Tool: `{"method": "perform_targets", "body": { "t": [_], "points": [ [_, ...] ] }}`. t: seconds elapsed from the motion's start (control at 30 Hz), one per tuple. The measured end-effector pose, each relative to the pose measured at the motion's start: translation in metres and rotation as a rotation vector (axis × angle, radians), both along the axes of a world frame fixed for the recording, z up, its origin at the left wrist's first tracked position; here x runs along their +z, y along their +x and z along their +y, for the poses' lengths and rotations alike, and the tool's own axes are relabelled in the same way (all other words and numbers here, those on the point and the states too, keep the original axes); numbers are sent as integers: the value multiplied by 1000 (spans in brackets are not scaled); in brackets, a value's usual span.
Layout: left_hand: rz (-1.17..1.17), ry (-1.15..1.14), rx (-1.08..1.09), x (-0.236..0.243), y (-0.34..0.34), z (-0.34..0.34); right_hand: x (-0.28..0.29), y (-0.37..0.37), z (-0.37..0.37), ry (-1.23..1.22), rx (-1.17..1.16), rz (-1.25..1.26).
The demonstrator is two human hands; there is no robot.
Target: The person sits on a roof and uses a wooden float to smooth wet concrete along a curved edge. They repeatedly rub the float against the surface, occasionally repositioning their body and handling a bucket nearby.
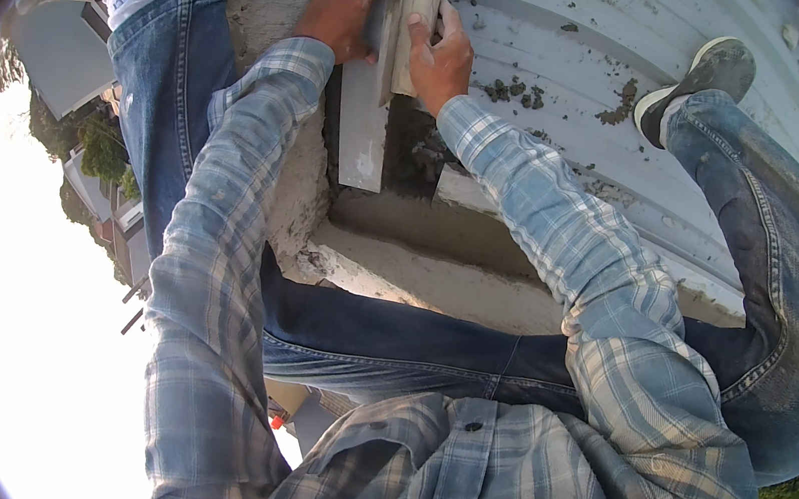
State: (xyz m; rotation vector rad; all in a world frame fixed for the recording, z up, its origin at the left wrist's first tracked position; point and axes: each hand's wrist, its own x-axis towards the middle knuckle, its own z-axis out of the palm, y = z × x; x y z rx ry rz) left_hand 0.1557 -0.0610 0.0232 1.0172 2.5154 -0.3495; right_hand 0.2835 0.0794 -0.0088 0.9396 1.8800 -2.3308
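Note:
A flat light-grey bar [362, 134] lies lengthwise along the rough mortar edge ahead of me. My left hand [343, 12] rests across the bar's far part, its fingers stretched out and spread, the thumb apart. My right hand [441, 57] is closed around a pale, worn wooden board [418, 25], with the thumb on its near face. The board stands tilted right beside the bar, and its lower edge is next to wet-looking grey material. Part of the right fingers is hidden behind the board.
Ribbed grey metal roofing [584, 72] spreads to the right, with crumbs of mortar [515, 92] on it. A recessed concrete gutter [442, 230] runs in front of my leg. My right shoe [710, 73] stands on the roofing. At the left is a drop, with houses and trees [102, 150] below.

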Motion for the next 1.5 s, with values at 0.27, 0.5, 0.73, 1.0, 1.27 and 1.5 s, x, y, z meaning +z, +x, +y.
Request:
{"method": "perform_targets", "body": {
  "t": [0.27,0.5,0.73,1.0,1.27,1.5],
  "points": [
    [-25,-75,-5,14,9,23,-26,74,-35,-1,196,-198],
    [-48,-148,10,26,6,31,-2,-22,16,62,41,-67],
    [-34,-114,28,18,7,25,-11,55,-27,-23,148,-195],
    [-24,-122,9,19,6,30,-15,-35,23,7,78,-113],
    [-48,-83,29,22,7,30,-20,75,-37,-62,142,-164],
    [-8,-113,0,19,6,30,-6,-27,27,44,152,-184]
  ]
}}
